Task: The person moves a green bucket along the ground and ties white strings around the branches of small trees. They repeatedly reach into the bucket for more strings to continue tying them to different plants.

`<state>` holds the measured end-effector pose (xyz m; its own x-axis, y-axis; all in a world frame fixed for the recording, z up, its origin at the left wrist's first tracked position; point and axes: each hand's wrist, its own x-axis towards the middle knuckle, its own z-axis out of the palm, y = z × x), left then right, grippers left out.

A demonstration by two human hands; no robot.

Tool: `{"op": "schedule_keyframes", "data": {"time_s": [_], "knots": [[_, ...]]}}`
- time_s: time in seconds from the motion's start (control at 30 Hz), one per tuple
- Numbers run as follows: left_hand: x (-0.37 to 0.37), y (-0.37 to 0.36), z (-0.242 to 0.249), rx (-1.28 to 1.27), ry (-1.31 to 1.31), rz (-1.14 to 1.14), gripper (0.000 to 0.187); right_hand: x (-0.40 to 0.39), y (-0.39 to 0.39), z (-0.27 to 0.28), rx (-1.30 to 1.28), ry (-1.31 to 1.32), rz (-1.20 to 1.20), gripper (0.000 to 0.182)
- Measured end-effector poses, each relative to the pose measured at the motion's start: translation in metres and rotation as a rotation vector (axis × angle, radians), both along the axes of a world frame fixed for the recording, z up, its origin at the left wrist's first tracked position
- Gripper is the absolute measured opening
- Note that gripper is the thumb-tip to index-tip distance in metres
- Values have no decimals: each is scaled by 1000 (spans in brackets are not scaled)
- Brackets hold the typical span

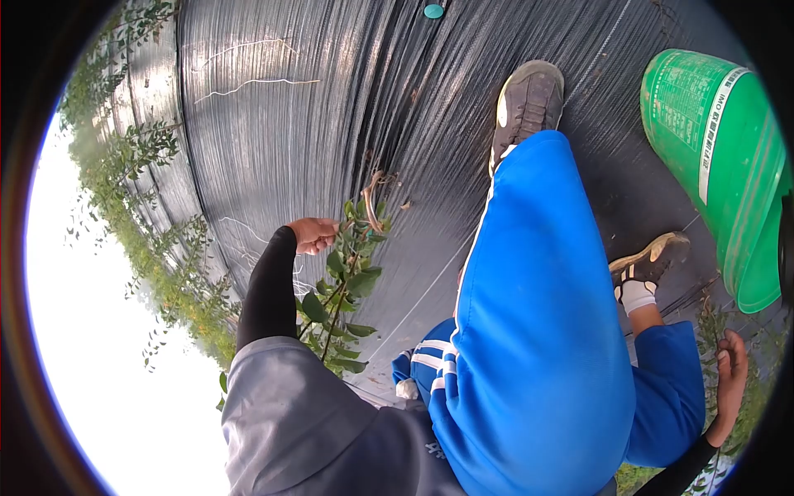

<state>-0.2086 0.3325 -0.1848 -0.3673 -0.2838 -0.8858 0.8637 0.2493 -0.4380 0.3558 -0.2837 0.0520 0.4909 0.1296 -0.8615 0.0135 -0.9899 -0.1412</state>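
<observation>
My left hand (314, 236) is beside the upper part of a leafy green plant (337, 302), its fingers curled and pressed together at the leaves near the stem. Pale, bent dry stems (371, 202) show at that end of the plant, against the black ground sheet (273, 140). On the far right, my right hand (730, 380) is held away from the plant, palm partly showing, with its slightly bent fingers holding nothing. Between the two hands are my legs in blue trousers (538, 314).
A green bucket-like container (703, 124) lies at the upper right. My dark shoes (531, 103) rest on the sheet. A small teal disc (433, 11) is at the top edge. More foliage (157, 215) lines the left, and some greenery stands behind my right hand.
</observation>
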Motion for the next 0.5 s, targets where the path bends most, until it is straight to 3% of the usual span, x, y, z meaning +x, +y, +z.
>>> {"op": "schedule_keyframes", "data": {"time_s": [0.13, 0.5], "knots": [[-14, 1, -5, 46, 24, 66, 9, 1, 3, 0, -6, 7, 5, 41], [-21, 1, -11, 102, -61, -31, 10, 1, 7, 0, 8, 1, 20, 42]]}}
